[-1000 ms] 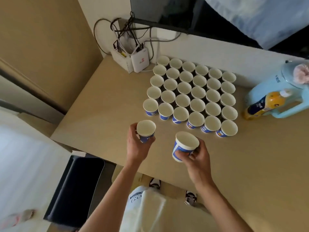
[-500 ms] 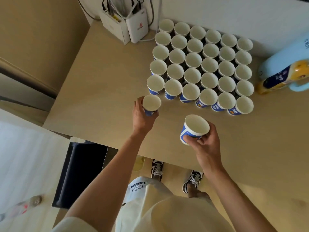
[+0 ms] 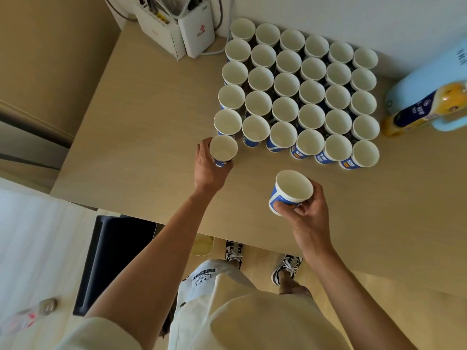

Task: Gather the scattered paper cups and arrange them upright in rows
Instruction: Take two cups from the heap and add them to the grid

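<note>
holding an upright cup [image 3: 223,149] by the rows [image 3: 311,93], left grip [image 3: 208,168] curled round it, right grip [image 3: 309,215] pinching a tilted cup [image 3: 293,185]

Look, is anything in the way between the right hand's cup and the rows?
Nothing visible. Bare table lies between the right hand's cup and the front row; the left hand's cup is off to the side.

This looks like a room in a home. A pale wood bench [image 3: 151,122] stands against a white wall [image 3: 353,13], with two white router boxes [image 3: 197,31] at the bench's far left corner. A pale-blue jug [image 3: 424,82] and a yellow bottle [image 3: 427,108] sit at the bench's right end, and a black seat [image 3: 113,261] stands on the floor by its near left edge.
</note>
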Motion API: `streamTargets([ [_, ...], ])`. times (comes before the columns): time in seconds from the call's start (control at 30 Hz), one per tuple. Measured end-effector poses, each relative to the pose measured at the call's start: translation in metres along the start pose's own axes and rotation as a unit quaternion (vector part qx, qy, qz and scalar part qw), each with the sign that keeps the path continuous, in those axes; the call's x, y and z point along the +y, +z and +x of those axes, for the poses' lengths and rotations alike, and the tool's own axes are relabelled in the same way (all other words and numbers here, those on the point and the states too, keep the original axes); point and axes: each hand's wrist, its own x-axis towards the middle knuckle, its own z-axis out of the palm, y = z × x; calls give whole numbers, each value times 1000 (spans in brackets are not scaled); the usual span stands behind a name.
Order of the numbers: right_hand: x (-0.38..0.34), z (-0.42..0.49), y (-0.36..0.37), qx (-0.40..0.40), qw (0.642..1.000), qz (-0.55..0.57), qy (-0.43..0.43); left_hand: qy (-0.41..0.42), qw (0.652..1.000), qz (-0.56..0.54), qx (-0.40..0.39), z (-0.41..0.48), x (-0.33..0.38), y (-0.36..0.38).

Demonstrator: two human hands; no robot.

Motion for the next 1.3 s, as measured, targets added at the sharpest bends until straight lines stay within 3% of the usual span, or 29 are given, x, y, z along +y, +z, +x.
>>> streamTargets([
  [0.2,7,3,-3,4,1000,-9,5,-3,1000,1,-6,-1,2,-1],
  [0.43,16,7,2,-10,1000,-9,21,-64,997,23,-31,-14,-4,-18],
  [0.77,33,43,32,-43,997,-57,2,-120,992,-24,17,-83,17,-40],
  [1.3,52,92,84,17,992,-120,-38,-136,988,-72,2,-123,53,-41],
])
